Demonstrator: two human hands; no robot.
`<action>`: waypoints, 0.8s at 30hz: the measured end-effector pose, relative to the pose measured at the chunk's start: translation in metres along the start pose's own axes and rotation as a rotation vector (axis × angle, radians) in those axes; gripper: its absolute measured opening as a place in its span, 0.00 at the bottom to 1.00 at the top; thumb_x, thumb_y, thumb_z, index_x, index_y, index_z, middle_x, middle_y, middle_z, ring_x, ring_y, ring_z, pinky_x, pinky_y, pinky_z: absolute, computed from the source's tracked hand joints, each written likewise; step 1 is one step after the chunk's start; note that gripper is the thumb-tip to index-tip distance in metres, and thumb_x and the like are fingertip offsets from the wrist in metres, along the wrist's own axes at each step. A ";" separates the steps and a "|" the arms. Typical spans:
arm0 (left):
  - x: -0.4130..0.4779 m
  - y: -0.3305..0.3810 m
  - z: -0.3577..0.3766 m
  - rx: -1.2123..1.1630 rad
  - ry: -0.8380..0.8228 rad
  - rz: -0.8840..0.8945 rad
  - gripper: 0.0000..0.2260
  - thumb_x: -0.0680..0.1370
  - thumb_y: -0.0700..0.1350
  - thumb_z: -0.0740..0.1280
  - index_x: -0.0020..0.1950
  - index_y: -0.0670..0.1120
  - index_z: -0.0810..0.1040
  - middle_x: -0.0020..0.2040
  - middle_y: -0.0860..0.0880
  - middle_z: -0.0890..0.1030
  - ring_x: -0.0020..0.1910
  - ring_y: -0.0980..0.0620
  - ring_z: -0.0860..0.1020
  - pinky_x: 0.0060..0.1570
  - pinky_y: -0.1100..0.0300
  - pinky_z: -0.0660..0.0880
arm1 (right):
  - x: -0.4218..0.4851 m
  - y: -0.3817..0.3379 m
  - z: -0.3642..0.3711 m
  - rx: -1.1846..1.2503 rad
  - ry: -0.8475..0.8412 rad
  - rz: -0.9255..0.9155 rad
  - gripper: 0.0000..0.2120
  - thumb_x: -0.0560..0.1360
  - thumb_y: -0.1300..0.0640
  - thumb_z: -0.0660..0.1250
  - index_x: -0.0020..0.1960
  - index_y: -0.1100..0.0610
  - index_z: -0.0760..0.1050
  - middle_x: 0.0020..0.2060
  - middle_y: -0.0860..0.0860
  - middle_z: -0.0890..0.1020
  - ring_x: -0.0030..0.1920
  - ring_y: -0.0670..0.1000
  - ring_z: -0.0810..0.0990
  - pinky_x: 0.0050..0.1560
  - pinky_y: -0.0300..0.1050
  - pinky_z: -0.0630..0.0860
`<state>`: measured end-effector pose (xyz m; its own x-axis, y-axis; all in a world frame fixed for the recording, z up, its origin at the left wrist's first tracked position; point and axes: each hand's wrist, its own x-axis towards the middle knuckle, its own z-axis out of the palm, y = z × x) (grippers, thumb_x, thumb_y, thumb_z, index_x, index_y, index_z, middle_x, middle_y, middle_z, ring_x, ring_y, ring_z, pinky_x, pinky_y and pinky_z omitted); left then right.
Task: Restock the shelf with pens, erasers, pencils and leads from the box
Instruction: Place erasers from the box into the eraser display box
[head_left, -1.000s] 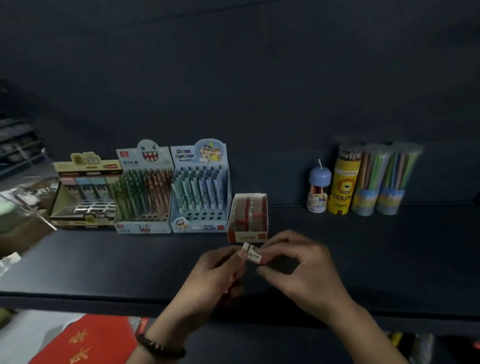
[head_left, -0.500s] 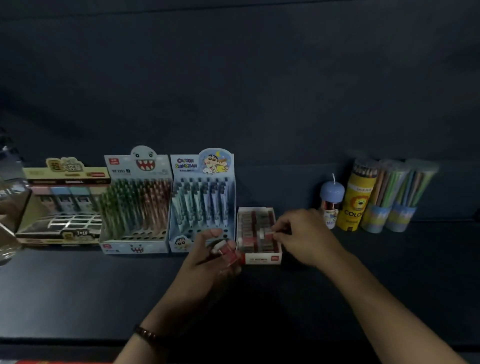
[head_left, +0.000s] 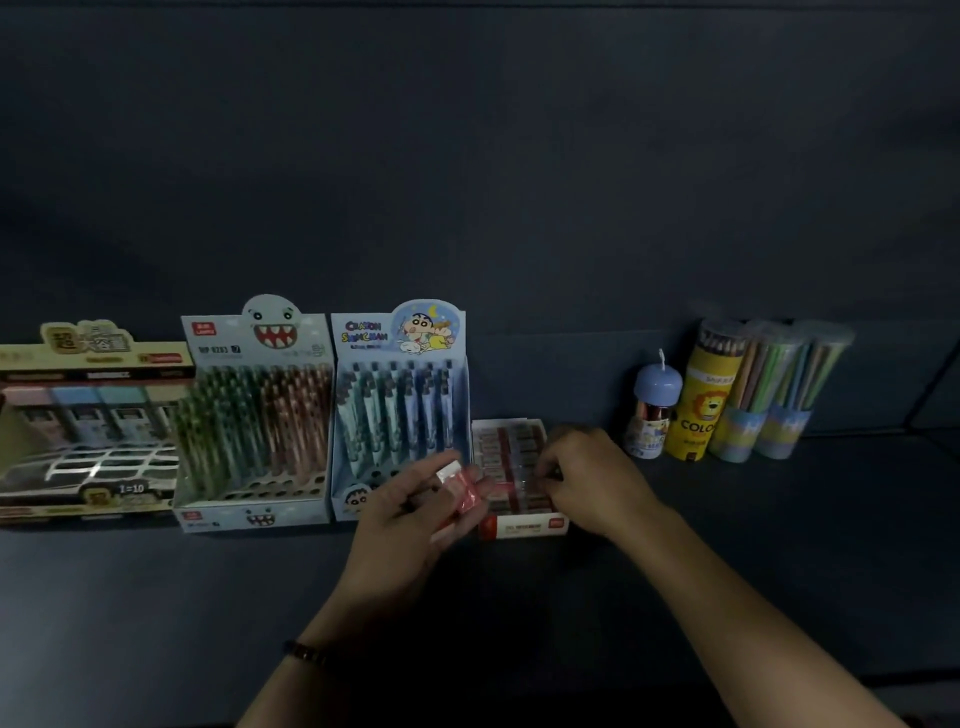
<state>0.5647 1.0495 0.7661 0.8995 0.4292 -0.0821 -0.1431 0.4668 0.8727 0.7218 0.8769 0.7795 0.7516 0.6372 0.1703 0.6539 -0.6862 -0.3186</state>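
Evidently the eraser step was in hand: the left hand gripped a small clutch of red-and-white wrapped erasers between thumb and fingers. It held them just left of the eraser tray, which stood on the dark shelf beside the cartoon pen display. The right hand was at the tray's right side, fingers curled down into its rows; whether they pinched an eraser or only pressed the stock into line could not be told. The next move probably called for seating one piece flat in a gap among the rows, matching its neighbours, then taking another from the left hand's supply. Blur smeared the held erasers, so their number was unclear. The right hand covered the tray's right-hand column, hiding how much room remained. The task's supply box was out of view, the yellow carton at far left was cut by the frame edge, and dim light dulled most labels.
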 end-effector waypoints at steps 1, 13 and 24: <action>0.000 -0.001 0.001 -0.019 0.001 -0.001 0.12 0.84 0.34 0.65 0.66 0.38 0.80 0.61 0.35 0.84 0.64 0.38 0.84 0.56 0.51 0.84 | 0.001 0.000 -0.001 -0.003 -0.008 -0.008 0.06 0.79 0.56 0.72 0.52 0.48 0.87 0.57 0.44 0.81 0.53 0.46 0.81 0.52 0.48 0.83; -0.008 0.001 0.001 0.196 -0.052 0.103 0.07 0.87 0.43 0.61 0.59 0.41 0.76 0.63 0.48 0.86 0.59 0.42 0.86 0.27 0.62 0.69 | -0.054 -0.067 -0.003 0.625 0.178 -0.007 0.04 0.77 0.50 0.77 0.51 0.47 0.88 0.43 0.40 0.87 0.45 0.40 0.85 0.48 0.37 0.80; -0.009 -0.005 -0.004 0.409 -0.037 0.394 0.06 0.83 0.46 0.68 0.57 0.46 0.77 0.48 0.43 0.87 0.28 0.40 0.76 0.23 0.53 0.72 | -0.047 -0.069 -0.010 0.945 0.082 0.010 0.03 0.81 0.60 0.73 0.49 0.60 0.84 0.43 0.53 0.88 0.43 0.51 0.89 0.45 0.46 0.86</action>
<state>0.5553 1.0464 0.7601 0.8254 0.4792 0.2984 -0.3063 -0.0640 0.9498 0.6422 0.8906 0.8031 0.7843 0.5811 0.2171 0.3341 -0.1008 -0.9371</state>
